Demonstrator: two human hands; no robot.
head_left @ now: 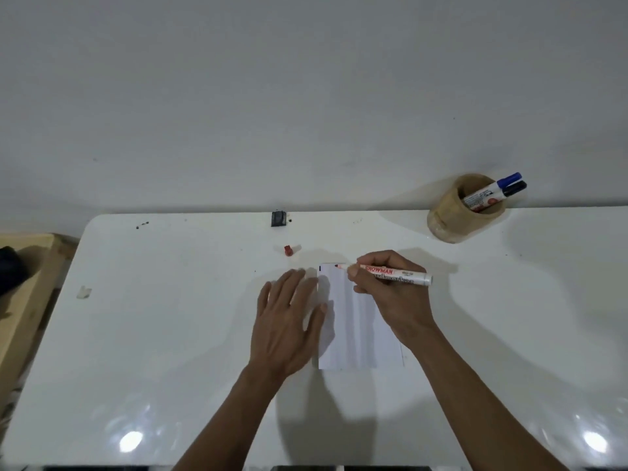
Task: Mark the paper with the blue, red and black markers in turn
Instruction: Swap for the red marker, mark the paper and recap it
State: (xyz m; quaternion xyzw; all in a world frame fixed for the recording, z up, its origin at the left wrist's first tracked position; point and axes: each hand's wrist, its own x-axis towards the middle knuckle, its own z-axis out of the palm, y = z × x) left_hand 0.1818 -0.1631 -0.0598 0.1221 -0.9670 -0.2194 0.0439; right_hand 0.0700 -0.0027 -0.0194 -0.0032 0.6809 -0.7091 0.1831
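Observation:
A white sheet of paper (353, 331) lies on the white table (170, 334). My right hand (387, 294) grips the uncapped red marker (390, 272), its tip at the paper's top left corner beside a short dark mark. My left hand (289, 321) lies flat with fingers spread, pressing the paper's left edge. The red cap (288, 250) stands on the table beyond the paper. The blue marker (499, 186) and black marker (506, 193) lean capped in a wooden cup (452, 219) at the back right.
A small black block (278, 218) sits at the table's far edge by the wall. A scrap of tape (83, 292) lies on the left. A wooden frame (23, 294) with a dark object stands left of the table.

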